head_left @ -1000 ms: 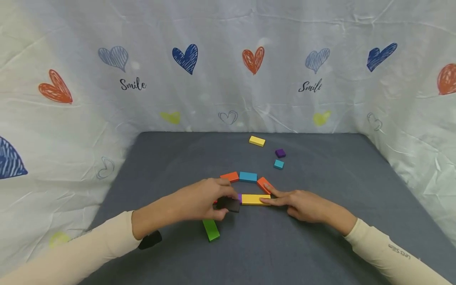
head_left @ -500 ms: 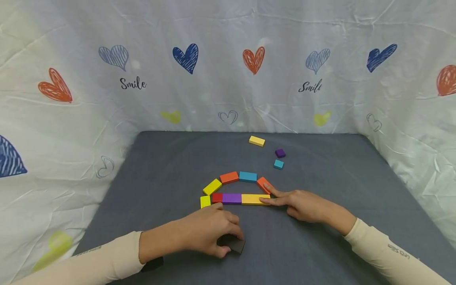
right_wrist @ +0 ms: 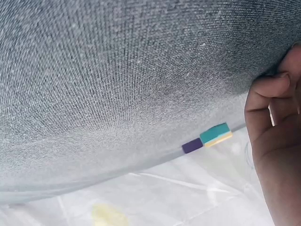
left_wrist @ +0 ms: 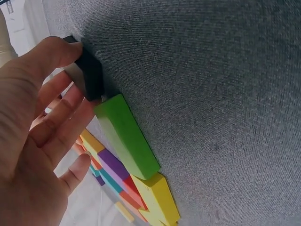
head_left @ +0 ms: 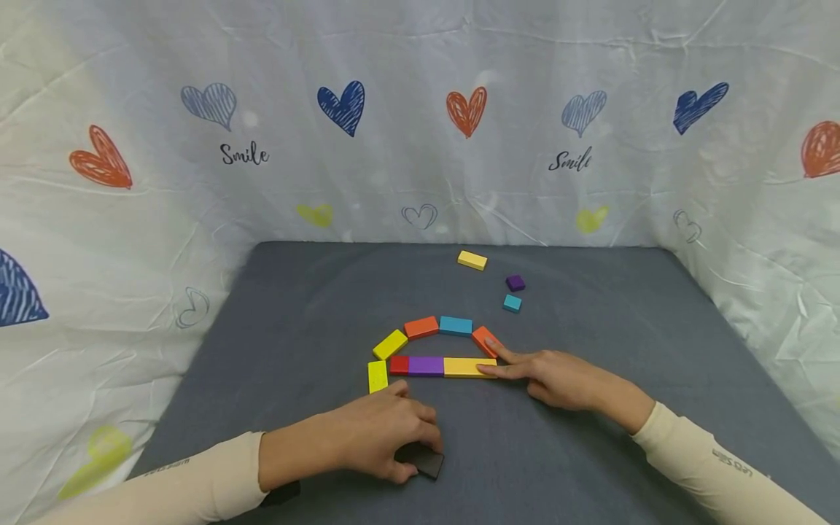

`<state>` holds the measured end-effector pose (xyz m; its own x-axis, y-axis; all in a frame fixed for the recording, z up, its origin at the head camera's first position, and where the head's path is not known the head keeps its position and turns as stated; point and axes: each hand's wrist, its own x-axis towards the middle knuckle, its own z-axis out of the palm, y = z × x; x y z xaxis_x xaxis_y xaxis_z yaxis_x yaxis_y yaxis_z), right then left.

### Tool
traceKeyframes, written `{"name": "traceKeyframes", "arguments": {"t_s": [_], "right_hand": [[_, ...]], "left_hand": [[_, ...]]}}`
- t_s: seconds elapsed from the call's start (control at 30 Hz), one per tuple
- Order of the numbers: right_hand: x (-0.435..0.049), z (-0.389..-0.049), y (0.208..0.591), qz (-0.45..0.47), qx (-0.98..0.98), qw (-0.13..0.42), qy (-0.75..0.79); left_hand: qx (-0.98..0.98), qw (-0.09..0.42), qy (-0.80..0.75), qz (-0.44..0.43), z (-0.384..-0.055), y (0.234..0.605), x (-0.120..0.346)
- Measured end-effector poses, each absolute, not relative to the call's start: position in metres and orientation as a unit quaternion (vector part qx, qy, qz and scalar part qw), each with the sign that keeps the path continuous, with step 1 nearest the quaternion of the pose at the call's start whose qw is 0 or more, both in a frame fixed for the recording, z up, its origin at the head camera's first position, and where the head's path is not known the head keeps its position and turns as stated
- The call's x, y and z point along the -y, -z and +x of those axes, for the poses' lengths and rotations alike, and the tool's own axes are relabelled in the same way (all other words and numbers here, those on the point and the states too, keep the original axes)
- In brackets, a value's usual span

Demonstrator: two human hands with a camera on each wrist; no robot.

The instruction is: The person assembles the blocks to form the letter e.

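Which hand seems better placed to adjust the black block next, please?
Probably the left hand: it holds the black block by the green block, while the right hand touches the golden block, farther away.

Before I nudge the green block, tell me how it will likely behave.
The green block looks rigid, judging by its straight edges. Lying flat on the grey cloth, it seems unlikely to roll. Pushed lengthwise, it might shift the yellow block at its end.
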<state>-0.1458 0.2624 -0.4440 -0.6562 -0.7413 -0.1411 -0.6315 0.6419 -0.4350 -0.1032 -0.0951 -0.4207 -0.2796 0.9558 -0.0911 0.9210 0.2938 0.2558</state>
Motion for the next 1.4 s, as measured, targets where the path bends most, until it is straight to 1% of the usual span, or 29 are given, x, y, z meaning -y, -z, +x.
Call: {"name": "traceKeyframes", "arguments": {"t_s": [0.47,1.4], "right_hand": [[-0.262,-0.146,0.445,-0.39,-0.891,0.147,0.179],[-0.262,-0.146,0.445,-0.384,-0.891,0.157,0.182]], "left_hand": [[-0.801,0.121,-0.073,0.582,-0.103,0.42,0.099],[-0.8,0.14,-0.067,0.579,-0.104,0.419,0.106]]}}
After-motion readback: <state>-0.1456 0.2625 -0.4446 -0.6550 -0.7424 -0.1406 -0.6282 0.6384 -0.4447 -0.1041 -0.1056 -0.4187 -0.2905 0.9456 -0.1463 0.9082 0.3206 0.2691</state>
